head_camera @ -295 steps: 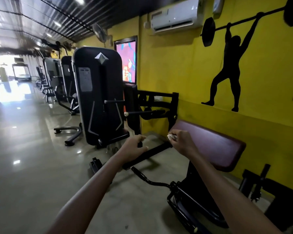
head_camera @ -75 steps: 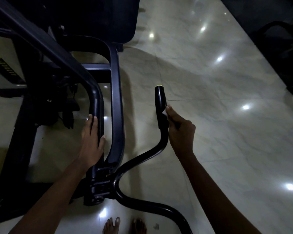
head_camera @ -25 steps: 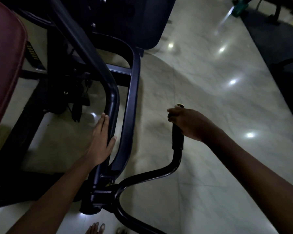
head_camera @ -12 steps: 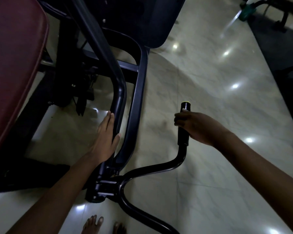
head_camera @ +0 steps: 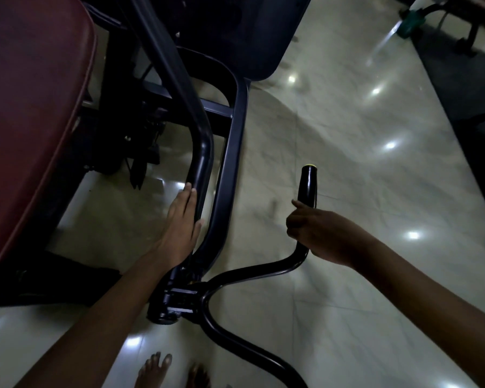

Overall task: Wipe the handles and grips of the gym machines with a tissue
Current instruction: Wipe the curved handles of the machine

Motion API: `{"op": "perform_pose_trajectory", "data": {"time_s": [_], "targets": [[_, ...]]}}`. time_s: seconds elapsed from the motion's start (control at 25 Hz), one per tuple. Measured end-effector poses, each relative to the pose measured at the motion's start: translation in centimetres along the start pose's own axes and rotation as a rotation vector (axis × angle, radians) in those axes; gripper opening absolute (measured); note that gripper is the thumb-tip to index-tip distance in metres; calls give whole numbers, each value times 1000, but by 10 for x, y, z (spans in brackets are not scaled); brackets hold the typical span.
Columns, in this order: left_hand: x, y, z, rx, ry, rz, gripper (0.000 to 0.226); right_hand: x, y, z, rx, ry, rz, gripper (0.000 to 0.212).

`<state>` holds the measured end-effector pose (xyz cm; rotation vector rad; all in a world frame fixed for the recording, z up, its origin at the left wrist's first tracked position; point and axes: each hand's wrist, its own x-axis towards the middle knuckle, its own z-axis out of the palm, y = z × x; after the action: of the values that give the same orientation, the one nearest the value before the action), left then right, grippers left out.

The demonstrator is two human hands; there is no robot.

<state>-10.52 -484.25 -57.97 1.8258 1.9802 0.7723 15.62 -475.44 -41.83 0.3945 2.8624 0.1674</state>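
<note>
Black machine frame [head_camera: 230, 152], one grip [head_camera: 307, 184], two hands: left hand [head_camera: 179, 228], right hand [head_camera: 319, 233].

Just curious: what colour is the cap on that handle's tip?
Yellow end cap, on a black grip; head view.

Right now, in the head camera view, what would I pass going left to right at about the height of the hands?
Dark red padded seat → left hand resting flat on the curved black frame tube → right hand gripping the black handle grip → glossy pale tiled floor.
</note>
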Motion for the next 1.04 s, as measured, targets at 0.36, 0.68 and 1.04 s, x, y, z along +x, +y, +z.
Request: {"op": "perform_pose_trajectory", "data": {"time_s": [0.36,0.68,1.04], "targets": [[-5,1,-3,50,-8,44,62,10,50,10,-12,-2,125,44],[21,-3,2,59,17,63,67,16,62,22,348,245,547,62],[43,-2,6,72,-1,2,69,43,57,19,2014,856,1373,30]]}}
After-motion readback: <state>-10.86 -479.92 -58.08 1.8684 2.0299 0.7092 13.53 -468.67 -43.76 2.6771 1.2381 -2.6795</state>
